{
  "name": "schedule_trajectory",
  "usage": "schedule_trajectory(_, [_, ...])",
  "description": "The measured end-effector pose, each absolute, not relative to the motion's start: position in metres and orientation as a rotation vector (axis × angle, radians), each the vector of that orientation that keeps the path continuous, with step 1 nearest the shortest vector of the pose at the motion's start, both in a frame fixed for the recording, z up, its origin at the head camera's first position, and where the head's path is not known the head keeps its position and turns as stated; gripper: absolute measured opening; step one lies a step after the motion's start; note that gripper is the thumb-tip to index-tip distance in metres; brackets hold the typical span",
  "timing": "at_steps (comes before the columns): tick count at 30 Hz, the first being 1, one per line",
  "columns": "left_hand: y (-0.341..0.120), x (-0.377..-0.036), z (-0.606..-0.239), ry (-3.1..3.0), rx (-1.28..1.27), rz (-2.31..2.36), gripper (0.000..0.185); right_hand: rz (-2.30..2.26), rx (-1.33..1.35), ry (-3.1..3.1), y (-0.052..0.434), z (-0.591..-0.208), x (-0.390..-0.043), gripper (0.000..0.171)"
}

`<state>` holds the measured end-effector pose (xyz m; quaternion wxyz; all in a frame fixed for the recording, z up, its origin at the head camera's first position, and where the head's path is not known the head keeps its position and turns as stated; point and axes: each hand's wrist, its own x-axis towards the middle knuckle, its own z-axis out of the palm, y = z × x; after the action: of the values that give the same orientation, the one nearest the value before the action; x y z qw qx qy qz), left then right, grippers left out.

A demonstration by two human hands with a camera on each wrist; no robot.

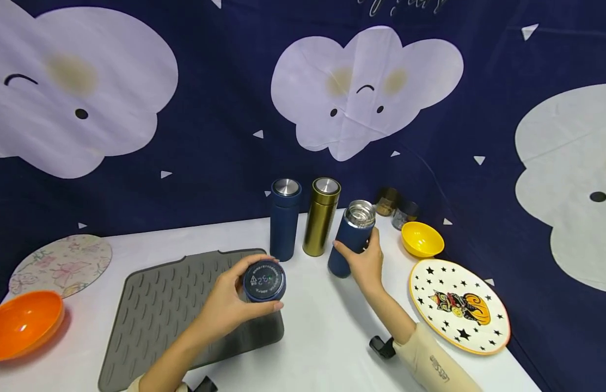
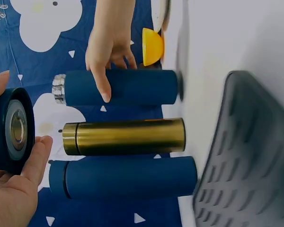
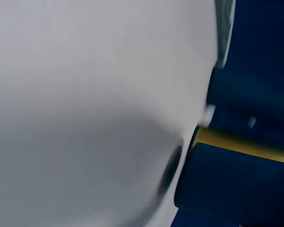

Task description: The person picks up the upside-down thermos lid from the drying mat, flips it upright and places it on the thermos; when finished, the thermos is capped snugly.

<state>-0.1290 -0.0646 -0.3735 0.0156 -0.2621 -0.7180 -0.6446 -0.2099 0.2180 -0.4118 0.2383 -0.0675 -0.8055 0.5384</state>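
Note:
My left hand point(image 1: 229, 302) pinches a round dark blue bottle lid point(image 1: 264, 280) between thumb and fingers, above the grey mat point(image 1: 155, 305). The lid's hollow underside point(image 2: 18, 127), with a pale ring and shiny metal middle, shows in the left wrist view. My right hand point(image 1: 368, 261) grips the body of a blue thermos bottle point(image 1: 343, 247), whose bare steel mouth faces up. In the right wrist view, its lower part point(image 3: 232, 184) appears close over the white table point(image 3: 85, 56). Next to it stand a gold thermos point(image 1: 318, 226) and a taller blue thermos point(image 1: 284, 228), both with lids on.
Two small dark-topped jars point(image 1: 404, 215) stand at the back right, behind a yellow bowl point(image 1: 422, 239) and a starry plate point(image 1: 459, 326). At left are an orange bowl point(image 1: 23, 326) and a floral placemat point(image 1: 62, 261). A navy cloud-patterned cloth point(image 1: 219, 109) hangs behind.

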Motion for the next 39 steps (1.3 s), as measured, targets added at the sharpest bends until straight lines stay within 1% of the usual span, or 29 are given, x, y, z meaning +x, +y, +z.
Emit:
schedule_trajectory(6, [-0.051,-0.146,-0.345,-2.219,-0.807,-2.037,0.074,1.54,-0.033,-2.275,0.193,-0.411,-0.164,0.08])
schedule_trajectory(11, [-0.03,-0.161,-0.333,-2.219,-0.791,-2.096,0.073,1.514,0.06,-2.321,0.179,-0.417,-0.146,0.079])
schedule_trajectory(16, [-0.003,-0.174,-0.332,-2.182,-0.872,-2.094,0.073,1.435,0.138,-2.336,0.174,-0.422,-0.143,0.075])
schedule_trajectory(23, [0.027,-0.189,-0.336,-2.187,-0.958,-1.962,0.068,1.397,0.134,-2.367,0.174,-0.422,-0.143,0.074])
schedule_trajectory(28, [0.033,-0.192,-0.341,-2.214,-0.938,-1.963,0.064,1.398,0.129,-2.378,0.174,-0.422,-0.143,0.075])
schedule_trajectory(33, [0.037,-0.195,-0.343,-2.221,-0.955,-1.868,0.063,1.397,0.12,-2.379,0.175,-0.422,-0.143,0.076])
schedule_trajectory(39, [0.041,-0.196,-0.352,-2.224,-0.963,-1.721,0.064,1.378,0.136,-2.371,0.175,-0.423,-0.143,0.069])
